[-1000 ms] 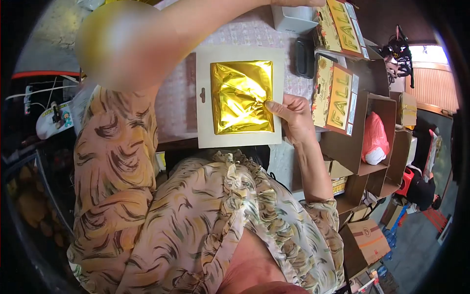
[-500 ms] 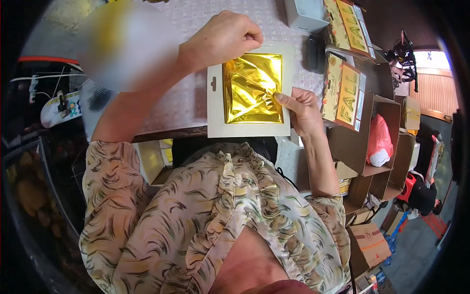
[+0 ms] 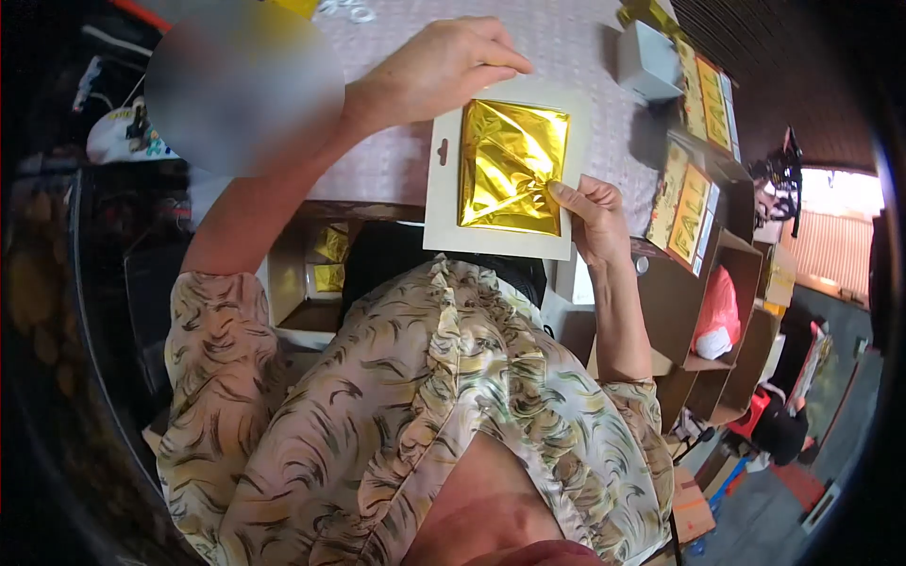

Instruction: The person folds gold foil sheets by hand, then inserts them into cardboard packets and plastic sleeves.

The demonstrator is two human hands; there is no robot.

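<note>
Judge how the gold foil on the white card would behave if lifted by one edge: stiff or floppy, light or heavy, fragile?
Probably floppy: the gold foil is creased all over and puckers where the right hand pinches its edge. Likely very light: it looks film-thin. It may crumple or tear easily; the white card beneath looks flat and stiffer.

The left hand point(image 3: 444, 66) has been brought back from 12 o'clock to the card point(image 3: 445, 208), at 11 o'clock of the foil point(image 3: 512, 168).
</note>
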